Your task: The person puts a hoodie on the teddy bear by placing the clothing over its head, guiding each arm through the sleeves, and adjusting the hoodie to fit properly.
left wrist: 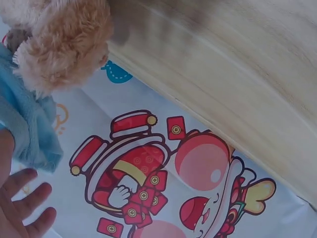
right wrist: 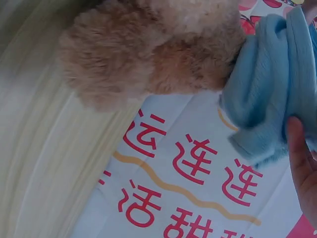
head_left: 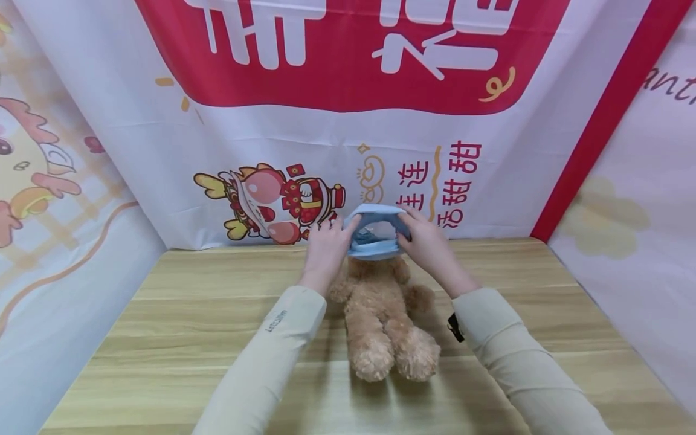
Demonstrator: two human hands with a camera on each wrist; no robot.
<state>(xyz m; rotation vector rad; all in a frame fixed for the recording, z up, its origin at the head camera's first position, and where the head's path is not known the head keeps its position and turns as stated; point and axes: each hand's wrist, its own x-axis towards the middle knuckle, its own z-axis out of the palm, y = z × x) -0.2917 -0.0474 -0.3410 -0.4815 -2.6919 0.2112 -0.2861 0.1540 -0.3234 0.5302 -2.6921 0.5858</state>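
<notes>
A brown plush teddy bear lies on its back on the table, legs toward me. Around its head end sits a light blue knitted garment, its opening stretched into a ring that hides the bear's head. At the ring's left side my left hand pinches the edge; in the left wrist view, the other fingers of that hand are spread off the cloth. My right hand grips the opposite edge. Thick folds of the garment bunch beside the bear's fur in the right wrist view.
Under the bear is a wood-grain table. A printed white and red cloth backdrop hangs at its far edge, close behind my hands. Patterned sheets flank the left and right sides. A small black object shows at the right cuff.
</notes>
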